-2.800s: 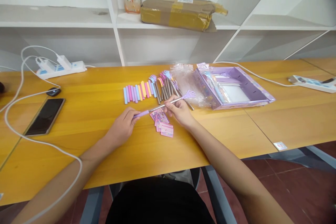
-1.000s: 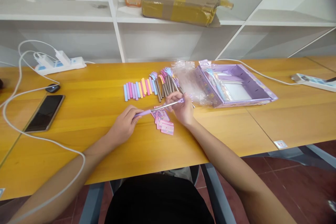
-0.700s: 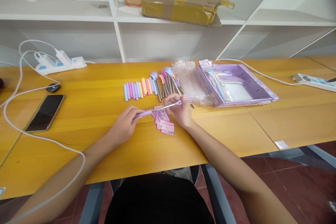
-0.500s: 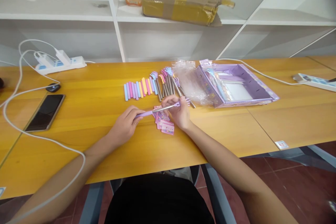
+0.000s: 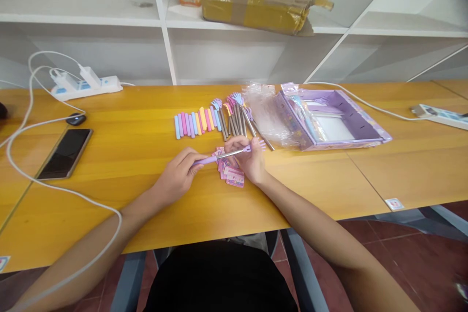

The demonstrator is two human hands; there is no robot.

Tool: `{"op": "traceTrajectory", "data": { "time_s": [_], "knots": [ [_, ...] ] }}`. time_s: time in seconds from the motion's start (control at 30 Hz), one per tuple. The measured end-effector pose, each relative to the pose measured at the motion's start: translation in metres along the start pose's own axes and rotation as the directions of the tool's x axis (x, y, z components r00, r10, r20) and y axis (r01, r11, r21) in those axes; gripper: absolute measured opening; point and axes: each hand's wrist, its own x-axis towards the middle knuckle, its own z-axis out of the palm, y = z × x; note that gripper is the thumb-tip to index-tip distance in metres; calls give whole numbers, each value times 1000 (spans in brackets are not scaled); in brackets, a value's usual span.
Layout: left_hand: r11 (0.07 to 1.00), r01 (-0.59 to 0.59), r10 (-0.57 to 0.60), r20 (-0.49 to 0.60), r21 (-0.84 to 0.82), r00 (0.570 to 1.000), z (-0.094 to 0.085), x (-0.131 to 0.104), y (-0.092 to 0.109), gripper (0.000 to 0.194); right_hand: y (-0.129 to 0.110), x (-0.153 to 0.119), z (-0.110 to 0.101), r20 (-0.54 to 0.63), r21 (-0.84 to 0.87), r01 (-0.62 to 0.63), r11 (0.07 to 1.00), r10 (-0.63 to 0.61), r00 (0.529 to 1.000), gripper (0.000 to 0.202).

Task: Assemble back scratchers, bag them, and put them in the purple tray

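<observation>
A purple back scratcher (image 5: 229,154) with a metal rod and a hand-shaped end spans my two hands. My left hand (image 5: 179,175) is closed around its purple handle. The fingers of my right hand (image 5: 252,160) grip it near the hand-shaped end. Pink cards (image 5: 234,176) lie overlapping on the table beneath the rod. Behind my hands, several coloured handles (image 5: 193,124) lie in a row. Beside them is a pile of metal rods with hand-shaped ends (image 5: 237,116).
Clear plastic bags (image 5: 268,114) lie against a purple box (image 5: 373,141) with a packed scratcher inside. On the left are a phone (image 5: 66,154), a power strip (image 5: 86,87) and white cables. A taped parcel (image 5: 256,7) sits on the shelf. Another power strip (image 5: 440,115) is at the right.
Both hands still hold the scratcher in nearly the same pose. The whole view has shifted slightly, and the left hand sits marginally closer to the right hand.
</observation>
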Motion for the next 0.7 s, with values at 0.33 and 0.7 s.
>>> {"op": "traceTrajectory", "data": {
  "time_s": [0.33,0.7],
  "knots": [
    [999,-39,39,-14,-26,999,2,-2,2,21,8,-5,-2,41,22,17,1000,-18,999,72],
    [999,-46,45,-28,-21,999,1,-1,4,19,5,-7,2,56,-7,16,1000,-16,998,76]
  ]
}}
